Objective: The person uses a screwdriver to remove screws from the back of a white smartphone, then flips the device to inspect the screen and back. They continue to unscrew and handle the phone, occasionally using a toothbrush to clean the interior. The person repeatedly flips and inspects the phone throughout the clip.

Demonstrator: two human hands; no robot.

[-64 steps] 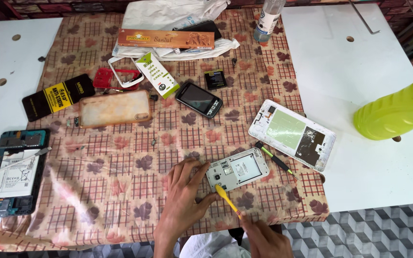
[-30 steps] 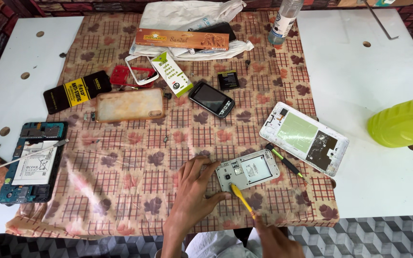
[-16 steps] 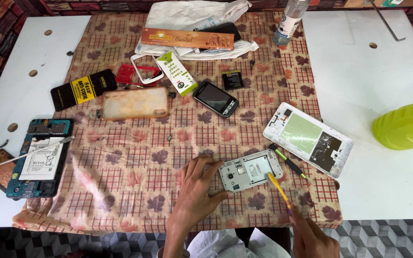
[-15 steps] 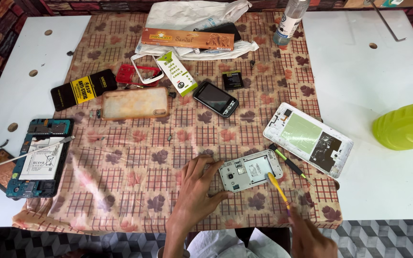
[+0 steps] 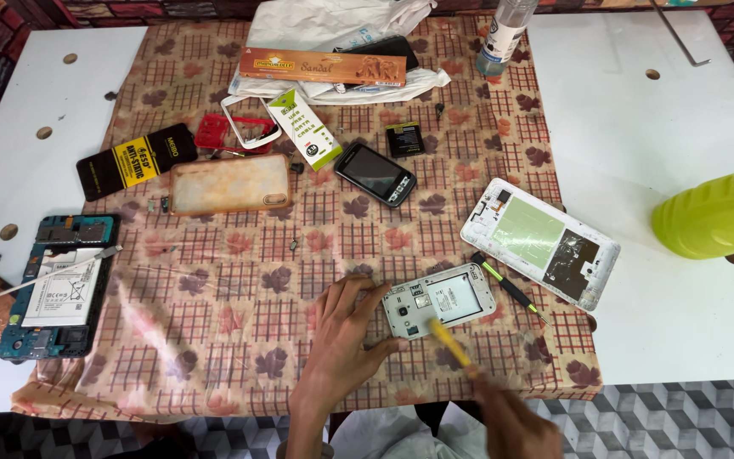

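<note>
Opened phone (image 5: 440, 301) lengthwise left-right, slightly tilted

We take this for a small phone-repair bench, set up informally rather than in a proper shop; a white table (image 5: 664, 136) carries a checked, leaf-printed cloth (image 5: 239, 280) strewn with gutted devices; an opened tablet (image 5: 57, 285) shows its battery and boards; a white phone frame (image 5: 539, 241) lies stripped; a backless phone (image 5: 439, 299) sits near a green-handled screwdriver (image 5: 507, 287); a small black phone (image 5: 375, 173), loose screws and a phone case (image 5: 229, 184) lie about; brick-patterned walling and patterned floor tiles edge the view.
</note>
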